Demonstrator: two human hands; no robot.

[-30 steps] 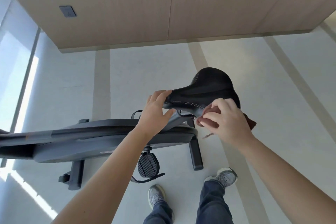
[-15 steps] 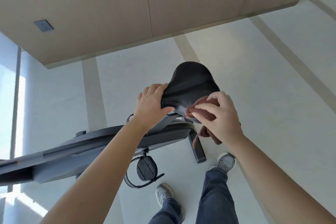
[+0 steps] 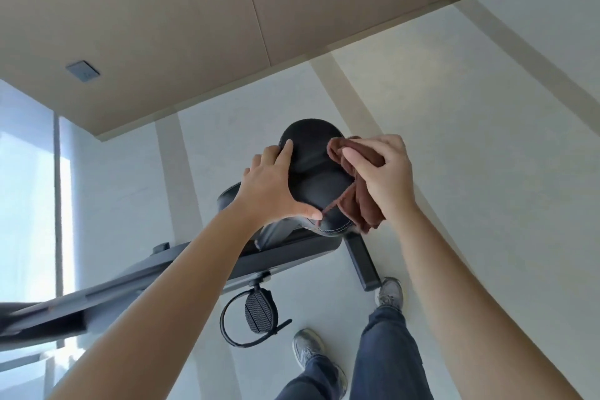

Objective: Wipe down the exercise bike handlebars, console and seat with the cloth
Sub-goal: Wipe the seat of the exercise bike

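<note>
The black bike seat [image 3: 313,166] sits at the centre of the view on top of the dark grey bike frame [image 3: 156,273]. My left hand [image 3: 274,185] grips the seat's left side, fingers over the top and thumb stretched along the near edge. My right hand [image 3: 381,172] holds a bunched brown cloth [image 3: 355,188] against the seat's right side; part of the cloth hangs down past the seat's near right edge. Handlebars and console are out of view.
A black pedal [image 3: 259,313] with a strap loop hangs below the frame. The bike's rear foot bar [image 3: 362,261] stands on the pale floor by my shoes [image 3: 389,295]. A beige panelled wall [image 3: 259,10] runs behind, a bright window [image 3: 26,188] at left.
My right hand has brought the cloth from under the seat's near edge up onto its right side. My left hand has shifted onto the seat's top left. The view tilted closer over the seat.
</note>
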